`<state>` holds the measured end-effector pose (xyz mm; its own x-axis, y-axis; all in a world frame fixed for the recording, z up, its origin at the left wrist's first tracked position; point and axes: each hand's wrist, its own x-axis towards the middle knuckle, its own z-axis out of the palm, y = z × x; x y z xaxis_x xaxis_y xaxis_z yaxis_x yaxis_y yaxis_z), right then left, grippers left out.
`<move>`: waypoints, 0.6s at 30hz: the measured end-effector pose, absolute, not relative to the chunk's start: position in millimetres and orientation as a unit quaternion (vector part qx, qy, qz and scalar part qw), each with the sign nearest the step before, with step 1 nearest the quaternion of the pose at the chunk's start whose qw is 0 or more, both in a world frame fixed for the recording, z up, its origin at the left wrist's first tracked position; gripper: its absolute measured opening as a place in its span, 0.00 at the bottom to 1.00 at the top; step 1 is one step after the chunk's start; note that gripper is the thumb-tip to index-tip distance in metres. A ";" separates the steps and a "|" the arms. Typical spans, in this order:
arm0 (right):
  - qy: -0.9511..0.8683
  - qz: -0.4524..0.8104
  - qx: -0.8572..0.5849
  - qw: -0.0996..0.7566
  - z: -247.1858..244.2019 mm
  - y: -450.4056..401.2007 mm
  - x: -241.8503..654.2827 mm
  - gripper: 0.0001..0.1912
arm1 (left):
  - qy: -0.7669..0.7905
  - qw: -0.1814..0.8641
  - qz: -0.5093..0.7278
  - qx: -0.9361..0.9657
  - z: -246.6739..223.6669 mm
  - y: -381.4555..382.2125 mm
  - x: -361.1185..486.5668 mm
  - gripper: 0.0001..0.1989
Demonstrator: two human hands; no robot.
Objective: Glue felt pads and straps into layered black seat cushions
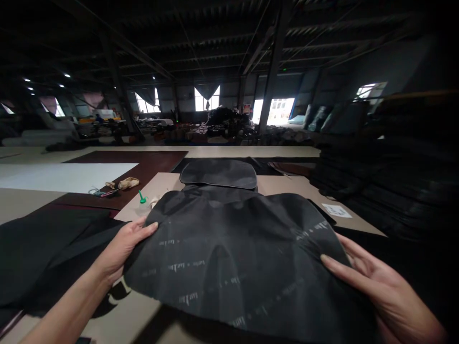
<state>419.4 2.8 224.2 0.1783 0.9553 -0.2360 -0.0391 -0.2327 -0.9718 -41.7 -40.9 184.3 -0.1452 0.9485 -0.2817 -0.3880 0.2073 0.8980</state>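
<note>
A large black sheet (229,258) with pale printed lettering is held up over the table, curved along its upper edge. My left hand (125,246) grips its left edge, thumb on top and fingers beneath. At the right edge, my right hand (373,277) pinches the same sheet, the thumb on its face and the fingers behind. Just beyond lies a rounded black piece (219,173), on top of other black material, on a beige board (283,185).
A green-tipped bottle (142,198) stands left of the sheet. Farther left are a beige cloth bundle (128,183) and a white sheet (71,177). A white paper label (337,210) lies at right, before a tall dark stack (390,186). Dark material covers the left side.
</note>
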 end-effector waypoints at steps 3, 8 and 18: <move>-0.367 0.504 -0.610 0.489 218.6 46.3 411.6 0.50 | 0.507 0.581 0.570 0.284 181.2 3.0 -52.4 0.31; -0.404 0.513 -0.605 0.456 201.9 106.1 400.5 0.43 | 0.509 0.584 0.555 0.303 168.2 61.2 -62.5 0.29; -0.393 0.575 -0.581 0.421 207.7 137.1 391.6 0.42 | 0.501 0.608 0.532 0.312 175.5 101.3 -75.0 0.28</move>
